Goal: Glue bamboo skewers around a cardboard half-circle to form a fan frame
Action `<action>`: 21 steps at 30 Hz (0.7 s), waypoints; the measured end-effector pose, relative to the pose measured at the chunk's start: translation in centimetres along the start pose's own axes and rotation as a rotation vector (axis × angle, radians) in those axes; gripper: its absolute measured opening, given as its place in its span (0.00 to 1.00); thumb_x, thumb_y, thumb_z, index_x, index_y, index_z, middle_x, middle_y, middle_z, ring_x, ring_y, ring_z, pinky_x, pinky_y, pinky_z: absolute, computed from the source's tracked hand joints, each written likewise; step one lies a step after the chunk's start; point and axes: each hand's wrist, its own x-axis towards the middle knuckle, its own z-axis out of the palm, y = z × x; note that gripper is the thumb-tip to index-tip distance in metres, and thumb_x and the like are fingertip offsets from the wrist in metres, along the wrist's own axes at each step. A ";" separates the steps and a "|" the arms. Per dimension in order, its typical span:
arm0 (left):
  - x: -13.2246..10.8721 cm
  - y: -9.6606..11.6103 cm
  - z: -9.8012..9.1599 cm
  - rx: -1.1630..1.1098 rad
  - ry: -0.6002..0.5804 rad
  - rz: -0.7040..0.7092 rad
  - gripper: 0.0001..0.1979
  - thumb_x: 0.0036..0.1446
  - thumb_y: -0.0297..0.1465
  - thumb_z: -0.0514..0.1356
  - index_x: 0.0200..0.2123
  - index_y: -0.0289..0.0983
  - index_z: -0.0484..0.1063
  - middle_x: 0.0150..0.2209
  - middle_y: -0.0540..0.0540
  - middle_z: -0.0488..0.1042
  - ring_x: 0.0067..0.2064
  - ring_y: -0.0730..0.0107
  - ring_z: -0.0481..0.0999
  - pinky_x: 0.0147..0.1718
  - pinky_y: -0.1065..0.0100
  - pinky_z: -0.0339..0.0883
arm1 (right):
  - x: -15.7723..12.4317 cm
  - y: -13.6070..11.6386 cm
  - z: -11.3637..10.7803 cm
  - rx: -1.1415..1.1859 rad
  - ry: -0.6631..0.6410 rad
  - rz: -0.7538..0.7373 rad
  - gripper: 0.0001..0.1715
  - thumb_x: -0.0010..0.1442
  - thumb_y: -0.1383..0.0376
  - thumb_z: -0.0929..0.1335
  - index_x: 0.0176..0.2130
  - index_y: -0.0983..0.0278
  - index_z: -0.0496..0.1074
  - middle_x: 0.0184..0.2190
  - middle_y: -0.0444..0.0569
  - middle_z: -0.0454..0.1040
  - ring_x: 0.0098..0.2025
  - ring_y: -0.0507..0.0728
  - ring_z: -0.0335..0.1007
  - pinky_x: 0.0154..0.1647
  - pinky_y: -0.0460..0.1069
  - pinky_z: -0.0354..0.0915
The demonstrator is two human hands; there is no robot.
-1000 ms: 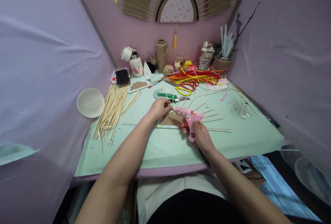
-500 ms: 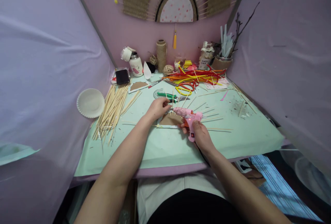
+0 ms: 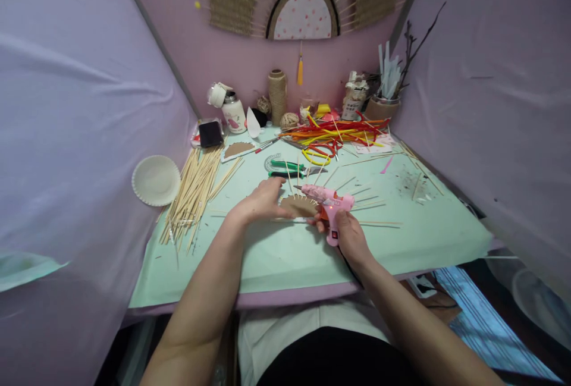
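My right hand [image 3: 350, 234] is wrapped round the grip of a pink hot glue gun [image 3: 330, 200], its nozzle pointing left over the work. Below the nozzle lies a half-round brown cardboard piece [image 3: 297, 206] with a white lower edge. Thin wooden sticks [image 3: 363, 198] fan out from its curved rim. My left hand [image 3: 266, 198] is at the left end of the cardboard, thumb and fingers apart, holding nothing I can see. The thumb reaches over or against the cardboard; contact is unclear. Green-handled pliers [image 3: 288, 166] lie just beyond.
Many loose sticks [image 3: 196, 195] lie at left beside a white paper plate [image 3: 156, 179]. Scissors [image 3: 317, 156] and red and yellow pipe cleaners [image 3: 343, 132] lie farther back. A twine spool [image 3: 277, 97], a white bottle [image 3: 234, 113] and a pot [image 3: 382, 107] stand along the back wall.
My left hand has moved left and down from near the nozzle, and its pinched fingers have spread. The glue gun has shifted slightly right, still in my right hand.
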 end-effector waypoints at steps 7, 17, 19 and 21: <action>-1.4 1.3 2.0 0.071 0.040 0.025 0.44 0.41 0.38 0.71 0.61 0.37 0.60 0.57 0.35 0.68 0.57 0.44 0.68 0.52 0.52 0.65 | -0.2 -0.2 0.1 -0.024 0.023 0.008 0.34 0.58 0.37 0.66 0.39 0.64 0.78 0.24 0.46 0.74 0.27 0.54 0.72 0.42 0.54 0.74; -2.3 1.5 2.4 0.089 0.085 0.037 0.38 0.44 0.38 0.70 0.58 0.37 0.62 0.52 0.36 0.71 0.55 0.45 0.70 0.51 0.54 0.65 | -0.2 -0.2 0.0 -0.066 0.030 0.004 0.34 0.57 0.36 0.66 0.38 0.64 0.77 0.23 0.45 0.74 0.30 0.56 0.75 0.40 0.51 0.73; -2.1 1.4 2.3 0.065 0.092 0.042 0.38 0.44 0.41 0.71 0.57 0.36 0.64 0.52 0.36 0.71 0.55 0.45 0.70 0.51 0.54 0.66 | -0.2 -0.1 0.0 -0.064 0.032 0.000 0.34 0.58 0.37 0.66 0.38 0.64 0.77 0.23 0.45 0.74 0.29 0.55 0.74 0.41 0.52 0.73; -1.8 1.1 2.0 0.037 0.116 0.039 0.34 0.47 0.42 0.69 0.55 0.36 0.65 0.51 0.36 0.71 0.54 0.47 0.71 0.51 0.54 0.67 | -0.3 -0.1 0.0 -0.061 0.040 -0.007 0.34 0.58 0.37 0.65 0.39 0.64 0.77 0.23 0.46 0.74 0.28 0.55 0.73 0.41 0.53 0.74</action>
